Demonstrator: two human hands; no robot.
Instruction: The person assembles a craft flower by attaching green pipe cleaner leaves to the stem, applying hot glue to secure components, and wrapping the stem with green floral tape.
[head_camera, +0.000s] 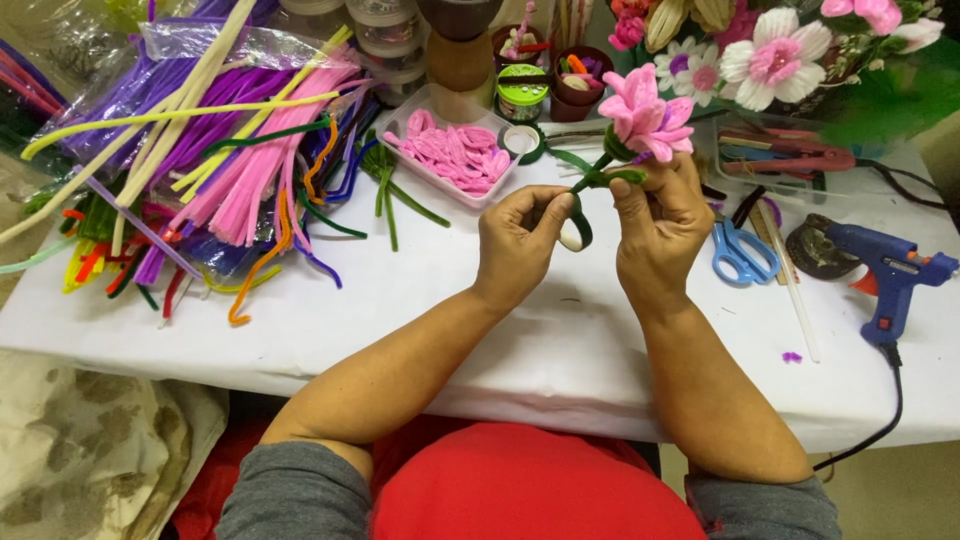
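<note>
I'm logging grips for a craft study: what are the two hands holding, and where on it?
The right hand pinches the pink pipe-cleaner flower by its green stem, just under the bloom. The left hand holds a small roll of green tape by its rim.

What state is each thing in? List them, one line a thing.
pink flower: upright, held by its green stem in the right hand.
green tape roll: pinched in the left hand, a strip running up to the stem.
scissors: shut, flat on the table.
glue gun: lying on its side, cord attached.
clear tray: open, holds pink pieces.
pipe cleaners: heaped loose.
</note>
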